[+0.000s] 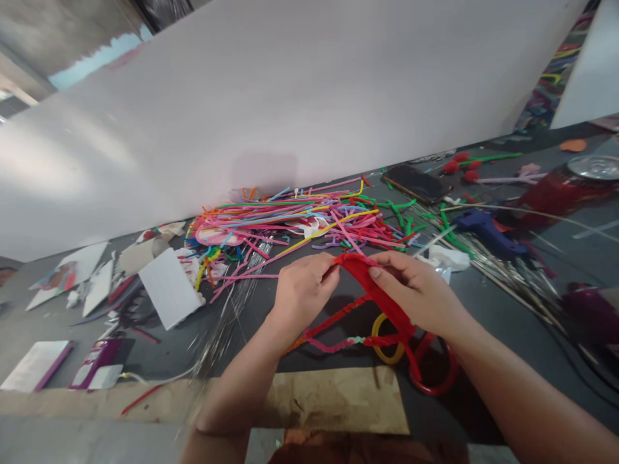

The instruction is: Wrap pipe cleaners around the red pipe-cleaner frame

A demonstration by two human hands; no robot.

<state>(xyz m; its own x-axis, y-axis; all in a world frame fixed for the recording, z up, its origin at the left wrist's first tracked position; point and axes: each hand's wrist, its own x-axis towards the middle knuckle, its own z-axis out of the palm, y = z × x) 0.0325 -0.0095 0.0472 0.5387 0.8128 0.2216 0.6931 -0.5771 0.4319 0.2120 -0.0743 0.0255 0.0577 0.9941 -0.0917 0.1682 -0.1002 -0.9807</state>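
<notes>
A red fuzzy pipe-cleaner piece [382, 293], flat and strap-like, is held up between my two hands above the dark table. My left hand [304, 290] pinches its upper left end with thumb and fingertips. Along its upper right edge, my right hand [420, 290] grips it, thumb on the near side. Thin twisted pipe-cleaner strands [333, 346] in red, pink and orange hang below it, partly behind my left wrist. Just under the piece lie a yellow loop [389, 357] and red ring-shaped handles [438, 386], which look like scissors; their blades are hidden.
A heap of coloured pipe cleaners [290, 216] lies along the white panel [309, 96]. To the right are a phone [418, 183], a blue glue gun [491, 233], a can [551, 193] and bare wires. White card [169, 288] and purple boxes [97, 362] sit at left; cardboard [338, 399] lies in front.
</notes>
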